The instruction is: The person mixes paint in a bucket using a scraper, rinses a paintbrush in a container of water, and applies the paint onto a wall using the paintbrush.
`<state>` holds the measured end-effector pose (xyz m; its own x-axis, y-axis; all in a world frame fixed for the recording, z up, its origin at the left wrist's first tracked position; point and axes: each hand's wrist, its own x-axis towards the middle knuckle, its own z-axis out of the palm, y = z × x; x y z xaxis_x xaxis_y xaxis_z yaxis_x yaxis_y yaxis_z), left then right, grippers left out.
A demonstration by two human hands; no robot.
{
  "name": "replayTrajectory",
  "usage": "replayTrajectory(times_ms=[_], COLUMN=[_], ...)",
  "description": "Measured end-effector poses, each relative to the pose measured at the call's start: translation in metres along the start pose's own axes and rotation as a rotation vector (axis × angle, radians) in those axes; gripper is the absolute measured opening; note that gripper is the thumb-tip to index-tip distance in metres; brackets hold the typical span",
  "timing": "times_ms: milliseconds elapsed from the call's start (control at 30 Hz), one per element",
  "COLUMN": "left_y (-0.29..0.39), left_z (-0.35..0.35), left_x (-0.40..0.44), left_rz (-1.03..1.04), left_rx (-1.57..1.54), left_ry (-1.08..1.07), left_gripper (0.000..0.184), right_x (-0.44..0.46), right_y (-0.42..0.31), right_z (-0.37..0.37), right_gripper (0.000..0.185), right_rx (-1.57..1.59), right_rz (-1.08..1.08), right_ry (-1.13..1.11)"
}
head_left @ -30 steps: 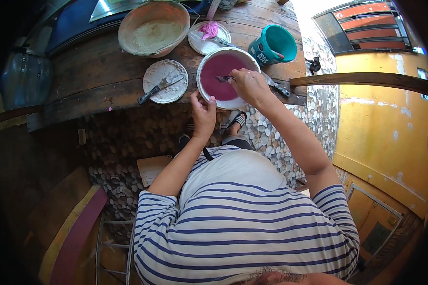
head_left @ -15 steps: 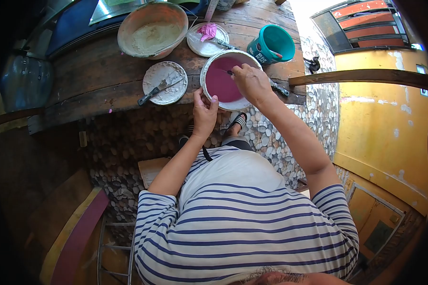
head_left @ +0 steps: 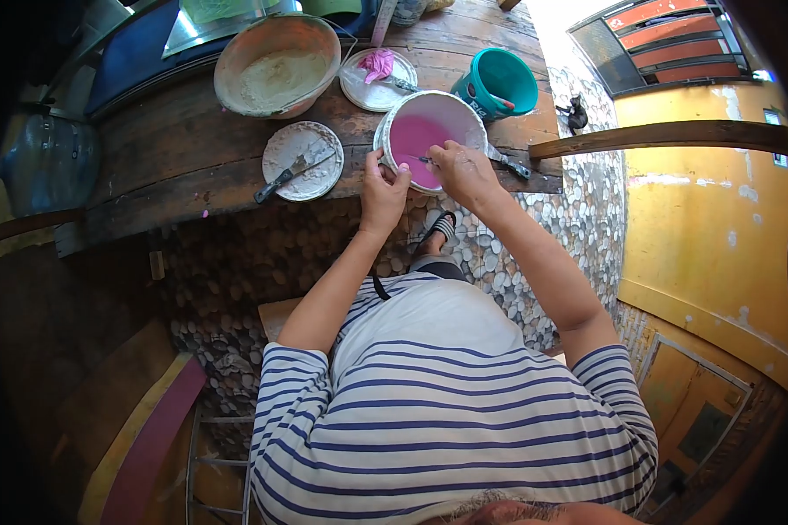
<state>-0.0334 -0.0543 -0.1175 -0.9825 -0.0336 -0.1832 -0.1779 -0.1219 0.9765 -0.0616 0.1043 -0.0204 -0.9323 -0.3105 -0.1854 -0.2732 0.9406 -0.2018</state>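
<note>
A white tub (head_left: 458,106) holding pink liquid (head_left: 418,136) stands near the table's front edge, tilted toward me. My left hand (head_left: 383,194) grips its near left rim, thumb on one side and fingers on the other. Inside the near right rim, my right hand (head_left: 466,178) is closed on a thin tool whose dark part (head_left: 425,159) shows at the fingertips; its far end is hidden. Left of the tub, a putty knife (head_left: 280,179) lies across a white lid (head_left: 276,147) smeared with white paste.
On the wooden table (head_left: 162,153) are a large basin of pale powder (head_left: 280,80), a lid (head_left: 365,94) with a pink crumpled piece (head_left: 377,65), a teal bucket (head_left: 510,80) and another scraper (head_left: 518,167). A wooden beam (head_left: 657,136) extends right.
The tub has tilted toward me, and the pink liquid has shifted to its near side. Both hands have moved slightly right and nearer my body.
</note>
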Motion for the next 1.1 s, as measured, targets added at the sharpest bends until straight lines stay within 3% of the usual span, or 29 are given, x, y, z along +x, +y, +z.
replayTrajectory(times_ms=[133, 300, 400, 533, 600, 733, 800, 933, 1000, 1100], left_y=[0.015, 0.023, 0.027, 0.031, 0.031, 0.028, 0.027, 0.022, 0.020, 0.019], left_z=[0.000, -0.005, -0.010, -0.029, -0.036, -0.043, -0.045, -0.048, -0.049, -0.050], left_x=[0.004, 0.005, 0.004, 0.006, 0.008, 0.010, 0.010, 0.004, 0.003, 0.008], left_rz=[-0.082, -0.086, -0.121, -0.160, -0.180, -0.181, -0.211, -0.203, -0.211, -0.230], left_rx=[-0.082, -0.015, -0.080, -0.070, -0.059, -0.073, -0.069, -0.040, -0.037, -0.051], left_ry=[-0.037, -0.061, -0.102, -0.196, -0.230, -0.167, -0.153, -0.159, -0.149, -0.127], left_gripper=[0.043, 0.044, 0.047, 0.046, 0.046, 0.039, 0.037, 0.034, 0.032, 0.032], right_x=[-0.005, 0.002, -0.003, -0.004, 0.003, 0.017, 0.016, 0.007, 0.010, 0.014], right_y=[0.017, 0.024, 0.016, 0.025, 0.031, 0.029, 0.025, 0.029, 0.035, 0.033], right_z=[-0.004, 0.003, -0.002, -0.002, -0.001, 0.005, 0.004, -0.004, -0.005, -0.005], right_gripper=[0.018, 0.020, 0.017, 0.015, 0.020, 0.020, 0.020, 0.020, 0.018, 0.021], right_rx=[-0.010, 0.029, 0.078, 0.011, -0.067, -0.033, 0.082, 0.055, -0.041, -0.009], right_rz=[0.074, 0.064, -0.009, 0.002, 0.116, 0.070, -0.081, -0.082, 0.005, -0.035], right_ry=[-0.020, 0.167, 0.027, 0.000, 0.049, 0.129, 0.047, -0.025, 0.033, 0.088])
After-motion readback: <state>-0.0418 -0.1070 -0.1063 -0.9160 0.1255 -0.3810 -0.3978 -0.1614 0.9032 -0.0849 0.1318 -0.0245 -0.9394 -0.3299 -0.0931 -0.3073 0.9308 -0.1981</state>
